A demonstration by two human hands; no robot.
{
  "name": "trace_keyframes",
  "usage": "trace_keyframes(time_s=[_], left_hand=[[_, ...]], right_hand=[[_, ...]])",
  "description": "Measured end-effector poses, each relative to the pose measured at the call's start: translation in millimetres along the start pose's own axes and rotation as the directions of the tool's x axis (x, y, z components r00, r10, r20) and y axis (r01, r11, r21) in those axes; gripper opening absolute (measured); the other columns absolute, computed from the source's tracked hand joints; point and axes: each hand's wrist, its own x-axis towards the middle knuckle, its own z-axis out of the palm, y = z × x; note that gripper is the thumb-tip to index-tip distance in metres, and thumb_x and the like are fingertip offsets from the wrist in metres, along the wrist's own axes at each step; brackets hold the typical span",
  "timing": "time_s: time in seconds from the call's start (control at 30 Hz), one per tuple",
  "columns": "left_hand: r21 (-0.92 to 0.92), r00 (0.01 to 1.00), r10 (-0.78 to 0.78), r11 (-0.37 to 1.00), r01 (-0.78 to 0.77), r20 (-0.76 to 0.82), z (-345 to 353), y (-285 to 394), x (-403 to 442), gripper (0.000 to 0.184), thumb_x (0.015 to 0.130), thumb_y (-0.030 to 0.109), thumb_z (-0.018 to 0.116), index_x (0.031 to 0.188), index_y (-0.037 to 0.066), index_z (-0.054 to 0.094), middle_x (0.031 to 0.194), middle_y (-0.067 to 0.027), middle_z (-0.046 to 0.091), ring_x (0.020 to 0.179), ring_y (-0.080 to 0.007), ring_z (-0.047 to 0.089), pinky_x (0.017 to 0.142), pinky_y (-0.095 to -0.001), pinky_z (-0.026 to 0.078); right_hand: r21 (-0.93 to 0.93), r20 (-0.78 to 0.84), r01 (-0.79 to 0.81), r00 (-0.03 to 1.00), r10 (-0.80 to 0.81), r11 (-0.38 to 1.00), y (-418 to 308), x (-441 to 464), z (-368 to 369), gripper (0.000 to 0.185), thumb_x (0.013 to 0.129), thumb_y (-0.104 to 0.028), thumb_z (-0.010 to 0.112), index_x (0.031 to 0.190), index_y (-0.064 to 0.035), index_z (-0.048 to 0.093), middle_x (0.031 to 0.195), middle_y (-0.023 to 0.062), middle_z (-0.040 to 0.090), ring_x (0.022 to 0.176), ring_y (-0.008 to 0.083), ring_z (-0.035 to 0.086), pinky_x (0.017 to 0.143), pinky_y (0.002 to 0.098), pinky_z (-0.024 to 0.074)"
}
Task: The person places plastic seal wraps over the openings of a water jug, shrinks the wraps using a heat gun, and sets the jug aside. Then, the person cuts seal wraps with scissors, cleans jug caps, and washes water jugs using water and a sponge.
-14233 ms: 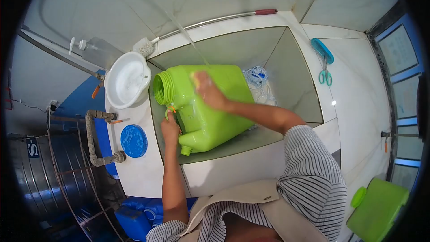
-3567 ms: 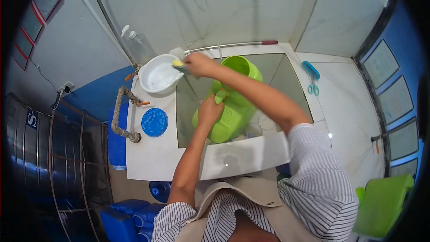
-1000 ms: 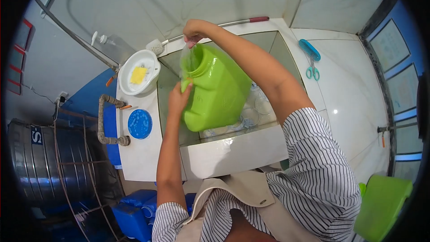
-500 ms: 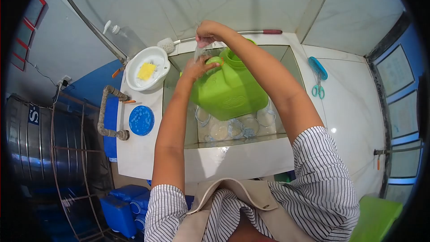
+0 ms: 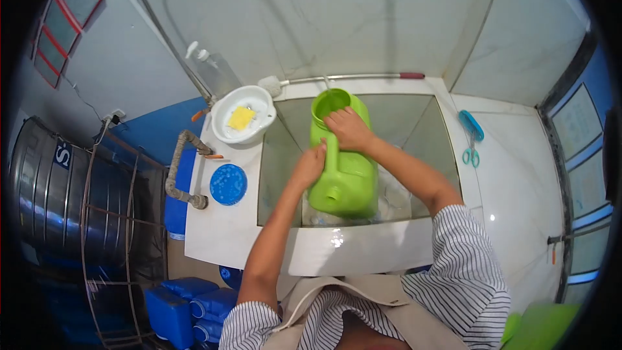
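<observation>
A green jug [image 5: 355, 181] stands tilted in the sink basin [image 5: 278, 188], its wide mouth facing up and away from me. My left hand [image 5: 312, 165] is closed round the jug's handle from the left. At the mouth, my right hand [image 5: 348, 129] rests on the near rim, its fingers curled over the edge. A stream of water falls by the far side of the mouth. A yellow sponge [image 5: 241, 118] lies in the white bowl [image 5: 221, 131] to the left of the basin. Several round pieces, blurred, lie on the basin floor under the jug.
A blue lid [image 5: 228, 185] and a pipe [image 5: 173, 175] are left of the basin. Behind it lie a long-handled brush [image 5: 350, 78] and a pump bottle [image 5: 217, 74]. Scissors [image 5: 471, 155] and a teal brush [image 5: 471, 126] are on the right. Blue containers [image 5: 170, 317] stand below left.
The jug has turned more upright, with its mouth away from me. My right hand has come down from above onto the rim, and my left hand has moved down onto the handle. The sponge stays in the bowl.
</observation>
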Motion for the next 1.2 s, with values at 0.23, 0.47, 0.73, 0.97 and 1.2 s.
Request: trace_keyframes(time_s=[0.23,0.47,0.73,0.97,1.2], left_hand=[[-0.793,0.828,-0.5,0.384,0.473,0.252,-19,-82,-89,0.046,0.095,0.036,0.034,0.116,-0.001,0.048,0.096,-0.01,0.061,0.087,-0.0194,0.057,0.074,-0.0302,0.045],[-0.92,0.865,-0.332,-0.025,0.392,0.377,-13,-92,-90,0.065,0.089,0.052,0.037,0.132,0.004,0.034,0.131,-0.0118,0.042,0.109,-0.0207,0.049,0.087,-0.0346,0.043],[-0.96,0.895,-0.369,-0.21,0.183,0.252,-120,-27,-198,0.058,0.09,0.052,0.038,0.13,0.009,0.038,0.121,-0.0079,0.052,0.107,-0.0254,0.052,0.09,-0.0344,0.044],[-0.964,0.871,-0.443,0.237,-0.118,-0.215,-170,-35,-194,0.06,0.088,0.053,0.044,0.126,0.007,0.043,0.123,-0.0102,0.05,0.109,-0.0218,0.051,0.088,-0.0382,0.046],[-0.984,0.823,-0.568,0.144,0.103,0.003,-199,-16,-237,0.053,0.091,0.047,0.043,0.127,0.008,0.043,0.126,-0.0098,0.048,0.114,-0.0192,0.047,0.09,-0.0338,0.043]], right_hand=[[0.016,0.013,0.098,0.995,-0.099,0.995,-12,25,-45,0.059,0.068,-0.048,0.064,0.102,-0.0004,0.057,0.072,0.0116,0.056,0.068,0.0295,0.056,0.065,0.0383,0.0381],[-0.173,-0.275,-0.101,0.96,0.05,0.98,-20,168,-227,0.049,0.069,-0.039,0.063,0.11,-0.0112,0.061,0.083,0.0138,0.064,0.073,0.0323,0.061,0.063,0.0396,0.0482],[-0.112,0.115,-0.471,0.869,0.482,0.875,-13,213,-223,0.054,0.068,-0.056,0.062,0.093,-0.0087,0.067,0.091,0.0133,0.065,0.088,0.031,0.061,0.073,0.0401,0.0482],[0.126,-0.077,-0.544,0.828,0.555,0.829,11,226,-236,0.052,0.068,-0.053,0.061,0.092,-0.0067,0.067,0.093,0.0152,0.065,0.087,0.0324,0.062,0.076,0.0407,0.0482],[-0.009,0.101,-0.56,0.824,0.558,0.828,-23,216,-205,0.051,0.067,-0.048,0.06,0.094,-0.0056,0.066,0.093,0.0158,0.065,0.087,0.0312,0.062,0.075,0.042,0.0481]])
